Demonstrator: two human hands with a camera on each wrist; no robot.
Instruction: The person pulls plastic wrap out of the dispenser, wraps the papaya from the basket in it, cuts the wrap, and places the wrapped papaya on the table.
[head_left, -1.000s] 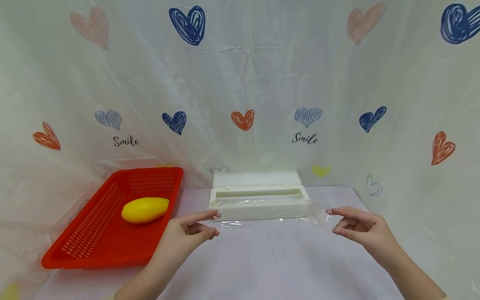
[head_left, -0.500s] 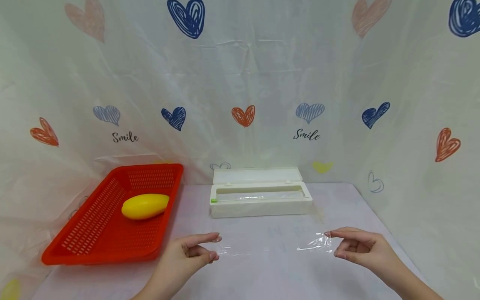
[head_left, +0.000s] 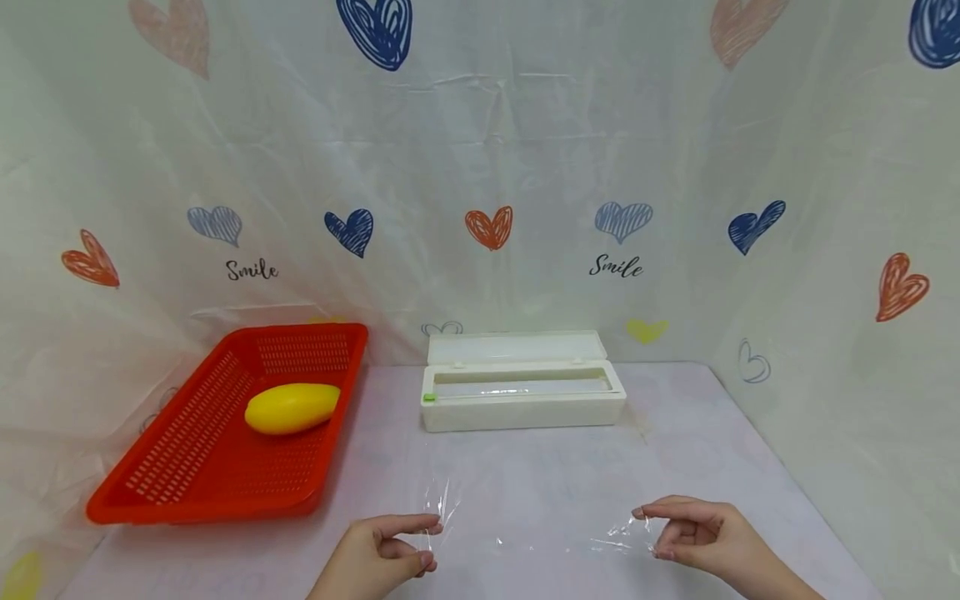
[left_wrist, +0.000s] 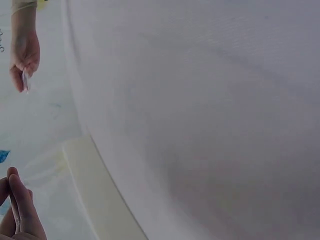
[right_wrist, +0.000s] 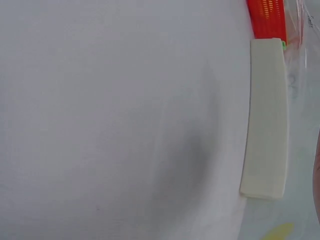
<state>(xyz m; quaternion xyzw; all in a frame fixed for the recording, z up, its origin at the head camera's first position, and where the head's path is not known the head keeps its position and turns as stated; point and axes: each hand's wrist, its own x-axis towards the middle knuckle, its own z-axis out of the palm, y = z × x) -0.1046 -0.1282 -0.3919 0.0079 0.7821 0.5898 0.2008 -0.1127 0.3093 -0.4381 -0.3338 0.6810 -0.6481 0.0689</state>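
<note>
A clear sheet of cling film (head_left: 617, 533) is stretched between my two hands near the front of the table. My left hand (head_left: 375, 557) pinches its left side between fingers and thumb. The other side is pinched by my right hand (head_left: 703, 537). Glints and creases show at both held ends; the middle is nearly invisible. Behind stands a white cling film dispenser (head_left: 525, 414), its lid (head_left: 517, 347) raised and a green slider (head_left: 429, 397) at its left end. In the left wrist view, film hangs from the right hand (left_wrist: 26, 55). Only a sliver of that hand shows in the right wrist view.
At the left a red plastic basket (head_left: 202, 450) holds a smooth yellow mango-like fruit (head_left: 291, 408). A curtain printed with hearts (head_left: 491, 150) hangs behind the pale table (head_left: 540, 467).
Both hands have drawn back from the dispenser toward the body, taking the film along. The film lay across the dispenser's front a second ago and is now apart from it.
</note>
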